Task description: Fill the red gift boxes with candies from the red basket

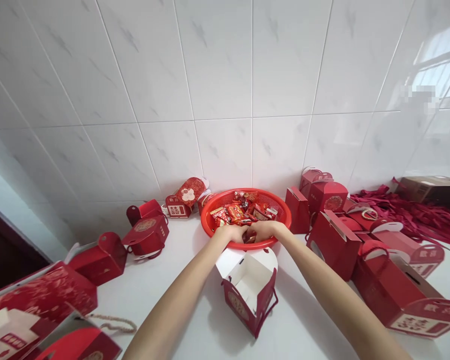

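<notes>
Both hands reach into a red plastic basket (283, 231) full of small wrapped candies (237, 212), mostly red and gold. My left hand (233, 233) has its fingers curled down among the candies at the basket's near side. Beside it, my right hand (261, 230) is closed in the same way, and the two nearly touch. Between the fingers shows a dark red wrapper (249, 236); how many pieces each hand grips is hidden. Just below the basket, between my forearms, stands an open red gift box (247, 292) with a white inside, its flaps spread and a cord handle at its right.
Several red gift boxes line the left (148, 232) and right (333, 245) of the white table (187, 250). Dark red ribbons (390, 205) lie at the far right against a cardboard box (431, 182). A tiled wall (225, 145) rises behind the basket.
</notes>
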The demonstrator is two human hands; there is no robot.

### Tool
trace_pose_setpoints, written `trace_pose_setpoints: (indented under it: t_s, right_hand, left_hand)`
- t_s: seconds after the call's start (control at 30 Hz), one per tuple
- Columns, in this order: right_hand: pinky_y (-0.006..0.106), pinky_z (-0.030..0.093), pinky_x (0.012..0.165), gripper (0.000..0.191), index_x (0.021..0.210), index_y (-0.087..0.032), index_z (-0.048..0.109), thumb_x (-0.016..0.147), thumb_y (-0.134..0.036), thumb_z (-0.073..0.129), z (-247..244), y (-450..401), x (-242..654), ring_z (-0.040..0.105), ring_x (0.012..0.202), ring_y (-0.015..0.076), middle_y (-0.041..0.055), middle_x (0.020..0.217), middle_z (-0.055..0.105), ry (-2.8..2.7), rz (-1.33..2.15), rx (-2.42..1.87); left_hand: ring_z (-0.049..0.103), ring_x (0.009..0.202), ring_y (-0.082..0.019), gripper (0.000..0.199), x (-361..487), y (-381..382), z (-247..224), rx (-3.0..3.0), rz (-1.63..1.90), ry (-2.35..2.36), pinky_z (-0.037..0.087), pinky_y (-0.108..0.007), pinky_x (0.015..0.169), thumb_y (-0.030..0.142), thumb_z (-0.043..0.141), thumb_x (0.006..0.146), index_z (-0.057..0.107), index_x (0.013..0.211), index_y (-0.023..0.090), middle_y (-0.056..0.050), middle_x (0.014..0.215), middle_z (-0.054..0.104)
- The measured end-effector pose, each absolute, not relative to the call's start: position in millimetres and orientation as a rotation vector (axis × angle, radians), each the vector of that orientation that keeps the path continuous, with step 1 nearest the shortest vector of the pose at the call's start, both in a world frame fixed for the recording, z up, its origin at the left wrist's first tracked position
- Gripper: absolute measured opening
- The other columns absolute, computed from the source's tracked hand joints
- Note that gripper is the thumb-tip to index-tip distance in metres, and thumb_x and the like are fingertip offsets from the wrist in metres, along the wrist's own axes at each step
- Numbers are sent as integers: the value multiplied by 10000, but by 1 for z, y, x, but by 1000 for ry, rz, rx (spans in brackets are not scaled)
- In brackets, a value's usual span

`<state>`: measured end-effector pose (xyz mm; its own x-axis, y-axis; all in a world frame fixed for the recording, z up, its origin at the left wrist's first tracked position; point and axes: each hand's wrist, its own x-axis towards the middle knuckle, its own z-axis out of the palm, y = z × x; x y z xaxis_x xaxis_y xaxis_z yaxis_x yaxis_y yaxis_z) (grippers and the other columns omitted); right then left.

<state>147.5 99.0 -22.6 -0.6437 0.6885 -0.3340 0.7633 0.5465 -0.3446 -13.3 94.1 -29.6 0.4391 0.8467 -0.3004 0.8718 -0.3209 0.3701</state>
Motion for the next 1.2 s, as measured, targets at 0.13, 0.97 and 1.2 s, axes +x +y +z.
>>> trace_pose_setpoints:
  t_s: [0.13, 0.97, 1.2]
  right_hand:
    - [239, 501, 684, 363, 1020, -200, 777, 664, -178, 708, -23, 100, 149, 685, 824, 196, 14, 882, 749, 2627, -903, 1258]
    - [246, 608, 641, 350, 920, -163, 773, 581, -93, 819, -30, 100, 170, 704, 739, 163, 60, 905, 771, 2380, -2858, 1516]
    - [263, 611, 678, 366, 891, -170, 773, 548, -71, 854, -33, 103, 172, 703, 741, 158, 38, 878, 757, 2351, -2947, 1410]
  left_hand:
    - [710, 955, -360, 608, -13, 92, -30, 2125, -122, 1480, 550, -369, 720, 186, 759, 499, 726, 1102, 261, -108, 1107, 765]
    - [661, 627, -145, 378, -20, 77, -10, 1034, 1111, 1272, 464, -198, 481, 407, 468, 887, 694, 1059, 156, -70, 880, 740]
    - [681, 746, -180, 275, -23, 80, -13, 1002, 1164, 1103, 508, -223, 557, 254, 595, 698, 744, 902, 147, -75, 879, 755]
